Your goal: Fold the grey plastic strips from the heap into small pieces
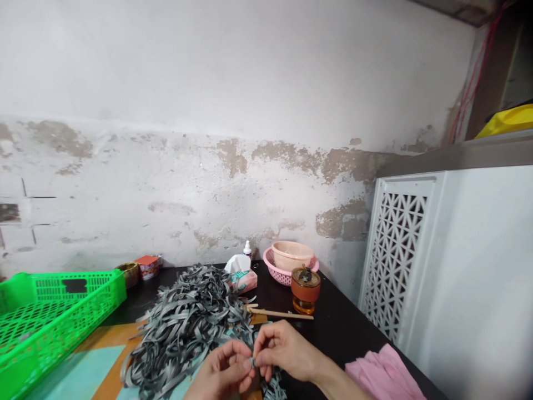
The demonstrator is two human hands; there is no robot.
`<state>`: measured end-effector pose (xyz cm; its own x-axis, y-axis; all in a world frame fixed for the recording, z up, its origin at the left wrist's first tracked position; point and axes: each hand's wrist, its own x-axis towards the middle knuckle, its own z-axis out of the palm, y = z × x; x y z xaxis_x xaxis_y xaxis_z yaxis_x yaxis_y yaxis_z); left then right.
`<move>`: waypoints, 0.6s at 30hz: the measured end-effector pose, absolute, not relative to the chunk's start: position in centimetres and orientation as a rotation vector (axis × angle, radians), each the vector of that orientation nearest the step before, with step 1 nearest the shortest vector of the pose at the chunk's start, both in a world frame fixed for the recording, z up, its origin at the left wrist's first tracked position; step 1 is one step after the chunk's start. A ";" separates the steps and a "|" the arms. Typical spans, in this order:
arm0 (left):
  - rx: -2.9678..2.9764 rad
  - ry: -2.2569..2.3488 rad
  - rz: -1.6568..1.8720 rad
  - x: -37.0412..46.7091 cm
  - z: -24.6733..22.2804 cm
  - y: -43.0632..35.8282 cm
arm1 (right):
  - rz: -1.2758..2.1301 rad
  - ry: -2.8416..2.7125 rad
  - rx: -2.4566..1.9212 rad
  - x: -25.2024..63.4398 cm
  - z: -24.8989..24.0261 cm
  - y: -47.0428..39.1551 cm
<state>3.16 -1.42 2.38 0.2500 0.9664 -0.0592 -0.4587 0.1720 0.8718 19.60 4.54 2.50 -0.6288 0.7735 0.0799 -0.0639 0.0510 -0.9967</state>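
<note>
Both hands meet at the front of the table, fingertips almost touching. My left hand (228,368) is closed in a pinch on a small grey piece (252,362), whose exact kind is too small to make out. From the other side my right hand (287,351) pinches the same piece between thumb and fingers. Just beyond and to the left lies a big heap of grey flat strips (194,322), loosely tangled. Below the right hand, several small grey pieces (275,388) lie in a cluster, partly hidden by the fingers.
A green plastic crate (83,328) stands at left. Behind are a tissue box (245,281), a thin wooden stick (283,315), a lidded glass cup (305,291) and a pink basket (275,274) holding a bowl (292,255). Pink cloth (385,375) lies right; a peeling wall (233,194) rises behind.
</note>
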 end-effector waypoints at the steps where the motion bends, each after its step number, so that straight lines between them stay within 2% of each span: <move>1: 0.850 0.727 1.154 3.1 2.3 -1.4 | 1.649 -1.675 -0.702 19.5 2.5 4.5; 11: 0.821 0.771 1.194 2.2 1.5 -0.7 | 1.289 -1.802 -0.514 19.6 2.8 3.9; 18: 0.653 0.747 1.414 1.6 2.4 -0.3 | 1.417 -1.624 -0.454 19.3 3.2 3.8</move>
<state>1.65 -0.31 2.36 0.0094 0.9975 -0.0702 -0.6195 0.0609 0.7826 19.32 3.82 3.22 -0.5230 0.7609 0.3841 -0.2779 0.2738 -0.9208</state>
